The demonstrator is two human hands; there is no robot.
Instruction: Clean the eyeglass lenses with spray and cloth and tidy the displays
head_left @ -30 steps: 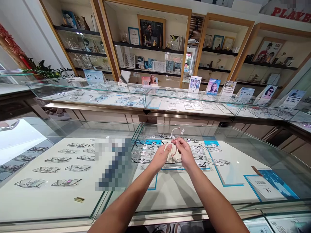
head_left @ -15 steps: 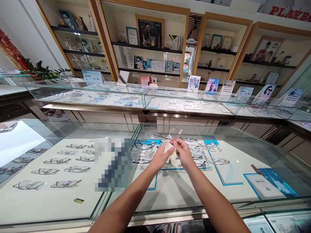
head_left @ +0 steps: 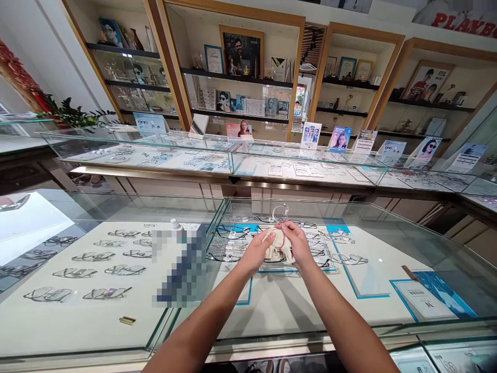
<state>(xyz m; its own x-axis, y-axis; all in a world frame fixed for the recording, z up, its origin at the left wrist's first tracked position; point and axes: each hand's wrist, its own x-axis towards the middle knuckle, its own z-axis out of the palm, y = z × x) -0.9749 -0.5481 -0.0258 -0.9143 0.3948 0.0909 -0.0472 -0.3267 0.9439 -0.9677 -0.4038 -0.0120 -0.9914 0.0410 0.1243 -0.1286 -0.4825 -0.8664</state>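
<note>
Over the glass display case, both hands are close together around a pair of eyeglasses and a cream cleaning cloth. My left hand pinches the cloth from the left, its thumb lying on the fabric. My right hand grips the glasses' frame, and its fingertips meet the cloth's right side. One round rim sticks up above the fingers, and a thin reddish part of the frame curves across the cloth. The rest of the glasses is hidden by cloth and fingers.
The glass display case below me holds rows of eyeglasses. A white-capped bottle and a blurred patch are left of my arms. A small gold piece lies at lower left. Another glass counter with sign cards runs across behind.
The cloth is spread wider between my hands, and the reddish part of the frame now shows across it. The raised rim has turned a little. My hands stay in nearly the same place.
</note>
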